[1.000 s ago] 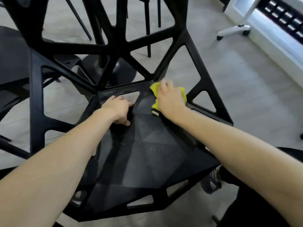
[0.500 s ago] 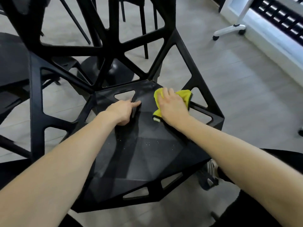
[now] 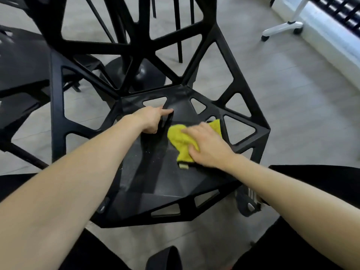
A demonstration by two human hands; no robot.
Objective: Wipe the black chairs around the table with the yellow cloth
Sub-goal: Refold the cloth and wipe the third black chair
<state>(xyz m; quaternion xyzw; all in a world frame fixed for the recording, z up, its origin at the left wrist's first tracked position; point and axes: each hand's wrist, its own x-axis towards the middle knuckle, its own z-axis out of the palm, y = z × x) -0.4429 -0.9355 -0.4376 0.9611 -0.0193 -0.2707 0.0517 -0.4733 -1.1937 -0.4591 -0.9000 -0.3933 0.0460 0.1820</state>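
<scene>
Yellow cloth lies on the black chair seat under the flat, pressing right hand; left hand grips the seat. Crumbs remain; other chairs look unwiped.

No lettering, brand, number or sign can be read anywhere in this view. A small pale tag at the near edge of the yellow cloth is too blurred to show any print.
</scene>
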